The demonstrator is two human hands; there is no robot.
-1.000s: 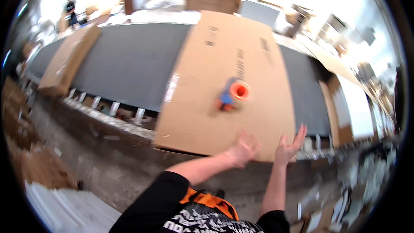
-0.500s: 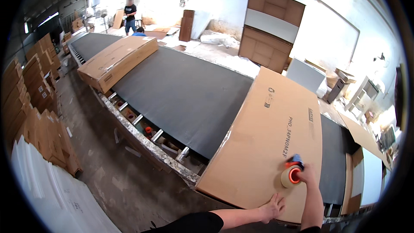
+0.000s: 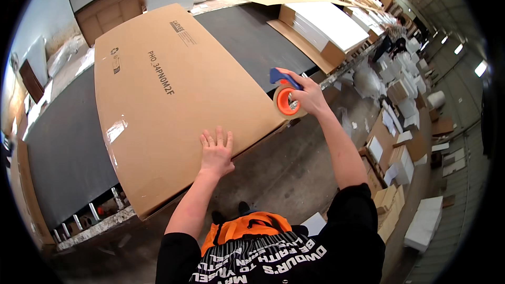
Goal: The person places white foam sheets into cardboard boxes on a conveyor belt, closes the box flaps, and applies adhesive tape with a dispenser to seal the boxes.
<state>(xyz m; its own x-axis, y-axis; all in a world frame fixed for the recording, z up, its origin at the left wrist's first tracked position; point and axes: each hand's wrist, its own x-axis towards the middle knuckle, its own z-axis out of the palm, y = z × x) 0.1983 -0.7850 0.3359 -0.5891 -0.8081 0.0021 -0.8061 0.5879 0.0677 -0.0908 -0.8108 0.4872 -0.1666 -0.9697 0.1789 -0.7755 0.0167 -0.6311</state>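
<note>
Head view: right fingers (image 3: 302, 81) grip the tape dispenser (image 3: 281, 103), its blue end (image 3: 275, 77) pointing far-left. Left fingers (image 3: 220, 137) rest spread on the carton (image 3: 184, 105), long axis running away, leftward.

There was the left hand (image 3: 216, 152), palm down on the carton (image 3: 194, 100), fingers fanned, thumb right at its near edge! The left forearm (image 3: 192, 205) slanted up across that edge. And the right hand (image 3: 310, 96)! Fingers curled in a grip, just beside the carton's right-hand corner, the right forearm (image 3: 344, 150) angling in from outside it.
</note>
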